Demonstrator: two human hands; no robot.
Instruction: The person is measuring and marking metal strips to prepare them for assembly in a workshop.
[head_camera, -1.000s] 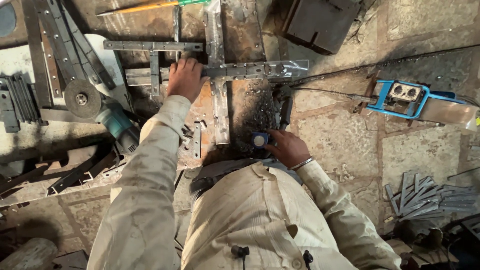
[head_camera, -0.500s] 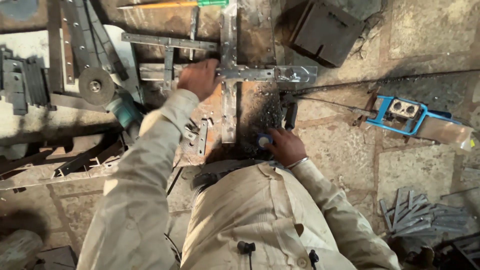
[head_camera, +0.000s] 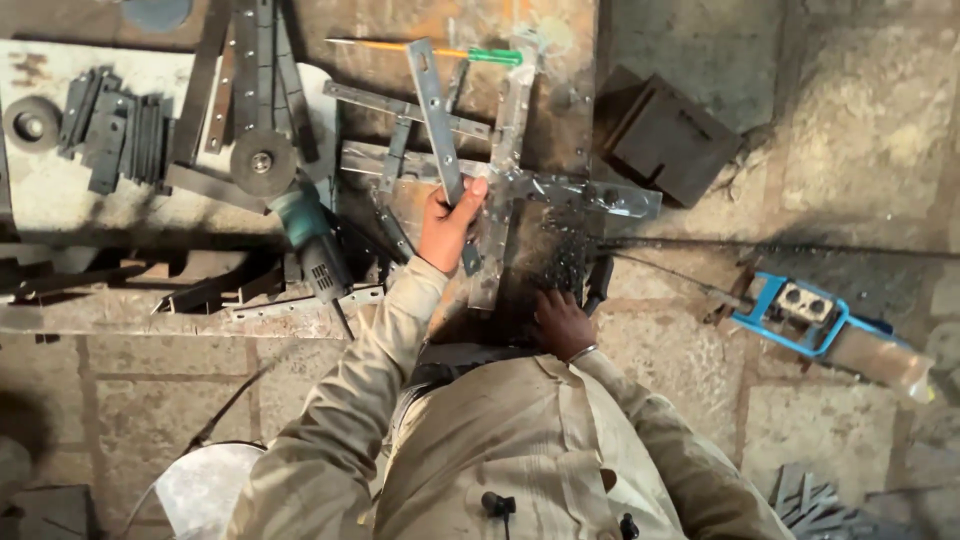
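Since the earlier frame, now lifting a flat bar (head_camera: 437, 115): left hand (head_camera: 447, 228), fingers (head_camera: 470, 196) clenched on its lower end. Right hand (head_camera: 562, 322) low, fingers hidden, grip impossible to tell. Best lowered square onto the cross (head_camera: 520, 185) just right of the fingers.

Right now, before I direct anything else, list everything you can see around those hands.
flat metal strip: one, grey, gripped in left hand
crossed metal strips: several, grey, on work plate ahead
angle grinder: one, teal body, left of the strips
screwdriver: one, orange shaft, green handle, top
stacked metal pieces: several, dark, far left
dark metal block: one, upper right
blue tool: one, floor at right
left hand: closed on the strip
right hand: resting low on the plate; what it holds is unclear
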